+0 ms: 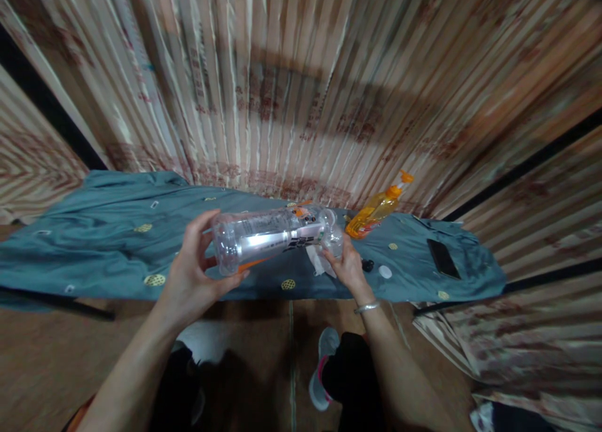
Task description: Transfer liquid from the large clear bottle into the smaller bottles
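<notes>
A large clear plastic bottle (268,234) with black print and an orange mark is held on its side above the cloth-covered table. My left hand (195,263) wraps its wide base, thumb below and fingers behind. At the other end, my right hand (347,264) closes round a clear rounded part (333,239); whether this is the bottle's neck or a separate piece, I cannot tell. Just below the bottle, beside my right fingers, lies a white piece of tissue or paper (320,261). Orange strips show along the bottle's lower edge.
An amber pump bottle (375,212) stands at the back, right of my right hand. A small black object (367,265), a white disc (385,271) and a dark phone-like slab (443,258) lie on the blue-green tablecloth (113,231). Curtains hang behind; dark poles flank the table.
</notes>
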{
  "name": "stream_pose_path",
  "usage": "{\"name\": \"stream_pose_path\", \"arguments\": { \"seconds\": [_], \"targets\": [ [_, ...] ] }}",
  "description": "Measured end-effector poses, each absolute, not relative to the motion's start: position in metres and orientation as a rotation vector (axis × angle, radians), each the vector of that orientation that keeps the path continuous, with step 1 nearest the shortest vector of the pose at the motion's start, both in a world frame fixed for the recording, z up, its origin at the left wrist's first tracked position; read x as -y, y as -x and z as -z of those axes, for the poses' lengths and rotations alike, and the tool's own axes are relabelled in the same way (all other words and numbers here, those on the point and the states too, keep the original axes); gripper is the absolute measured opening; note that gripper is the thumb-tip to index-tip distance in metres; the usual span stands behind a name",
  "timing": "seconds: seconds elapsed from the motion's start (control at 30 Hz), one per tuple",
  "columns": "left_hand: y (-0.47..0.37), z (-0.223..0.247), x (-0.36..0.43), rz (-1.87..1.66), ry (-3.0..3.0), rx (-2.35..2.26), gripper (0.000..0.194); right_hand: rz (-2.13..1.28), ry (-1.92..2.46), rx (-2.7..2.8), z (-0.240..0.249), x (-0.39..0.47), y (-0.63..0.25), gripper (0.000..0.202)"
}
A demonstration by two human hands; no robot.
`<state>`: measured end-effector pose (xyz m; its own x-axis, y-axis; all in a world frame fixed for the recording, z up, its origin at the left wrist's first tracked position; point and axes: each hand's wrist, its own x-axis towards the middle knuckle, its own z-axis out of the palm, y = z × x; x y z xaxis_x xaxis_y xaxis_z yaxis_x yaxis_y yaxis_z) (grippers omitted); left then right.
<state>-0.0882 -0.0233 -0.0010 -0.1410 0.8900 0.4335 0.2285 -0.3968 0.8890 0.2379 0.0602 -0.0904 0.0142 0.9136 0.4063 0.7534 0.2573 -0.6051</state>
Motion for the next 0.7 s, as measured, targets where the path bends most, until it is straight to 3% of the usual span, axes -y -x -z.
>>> {"name": "stream_pose_path", "arguments": {
  "seconds": [0.7],
  "targets": [
    [0.0911, 0.0011, 0.0275, -1.556, -1.572, -1.282, 0.096, -0.250, 1.571, 1.792, 0.0933, -0.0604, -0.2379, 0.065]
  ]
}}
